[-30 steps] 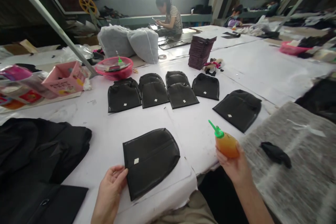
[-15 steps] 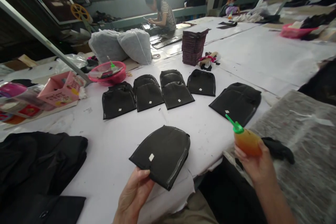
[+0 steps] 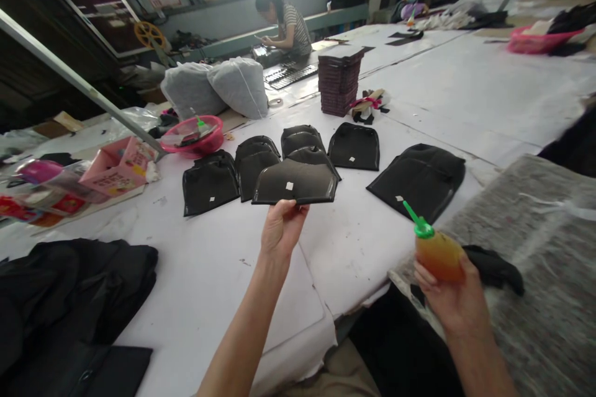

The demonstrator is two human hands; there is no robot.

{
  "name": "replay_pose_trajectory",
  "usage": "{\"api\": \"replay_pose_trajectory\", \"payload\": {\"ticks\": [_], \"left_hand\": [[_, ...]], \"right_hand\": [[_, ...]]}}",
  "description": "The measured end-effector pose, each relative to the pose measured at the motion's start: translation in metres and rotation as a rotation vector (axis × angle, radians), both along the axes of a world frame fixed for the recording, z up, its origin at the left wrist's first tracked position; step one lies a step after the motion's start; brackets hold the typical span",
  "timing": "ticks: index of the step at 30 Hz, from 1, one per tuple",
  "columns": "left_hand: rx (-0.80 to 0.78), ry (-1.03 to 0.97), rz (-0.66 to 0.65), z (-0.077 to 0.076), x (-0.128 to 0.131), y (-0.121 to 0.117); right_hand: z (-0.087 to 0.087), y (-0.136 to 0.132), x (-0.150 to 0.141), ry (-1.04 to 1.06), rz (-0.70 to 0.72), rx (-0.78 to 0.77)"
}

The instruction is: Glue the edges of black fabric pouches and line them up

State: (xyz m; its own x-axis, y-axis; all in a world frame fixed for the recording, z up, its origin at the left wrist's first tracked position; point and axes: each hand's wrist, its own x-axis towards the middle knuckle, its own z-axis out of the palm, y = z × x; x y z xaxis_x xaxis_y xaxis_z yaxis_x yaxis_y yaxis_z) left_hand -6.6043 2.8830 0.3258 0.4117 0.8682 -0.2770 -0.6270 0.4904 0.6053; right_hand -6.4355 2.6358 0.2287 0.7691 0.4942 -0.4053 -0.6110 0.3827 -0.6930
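My left hand (image 3: pixel 282 229) pinches the near edge of a black fabric panel (image 3: pixel 302 185) with a small white tag, holding it out over the table in front of similar panels. In my right hand (image 3: pixel 454 294) is a squeeze bottle (image 3: pixel 439 254) of amber liquid, its green nozzle tilted up to the left. Several matching panels lie in a row behind, among them one at the left (image 3: pixel 209 185) and one at the back (image 3: pixel 354 146). Another black panel (image 3: pixel 421 180) rests beyond the bottle. The held panel partly covers those behind it.
A tall stack of dark pieces (image 3: pixel 339 82) stands behind the row. Left are a pink basin (image 3: pixel 198 141), a pink box (image 3: pixel 121 167) and black cloth (image 3: pixel 88 291). Grey wrapped material (image 3: pixel 540 260) lies on the right. A person in a striped shirt (image 3: pixel 295 28) sits across the table.
My left hand has carried its panel forward and up toward the row, turning it so its near edge faces me. The right hand with the bottle has barely moved.
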Motion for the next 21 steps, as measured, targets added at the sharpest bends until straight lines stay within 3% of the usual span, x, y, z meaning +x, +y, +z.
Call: {"api": "replay_pose_trajectory", "payload": {"ticks": [9,16,21], "left_hand": [[-0.03,0.002,0.036,-0.019,0.03,0.019],[0.081,-0.025,0.062,-0.023,0.057,0.033],[-0.113,-0.006,0.11,-0.06,0.082,0.021]], "right_hand": [[0.007,0.003,-0.004,0.059,-0.005,-0.039],[0.009,0.004,-0.005,0.084,-0.033,-0.05],[0.006,0.003,-0.004,0.084,-0.03,-0.038]]}}
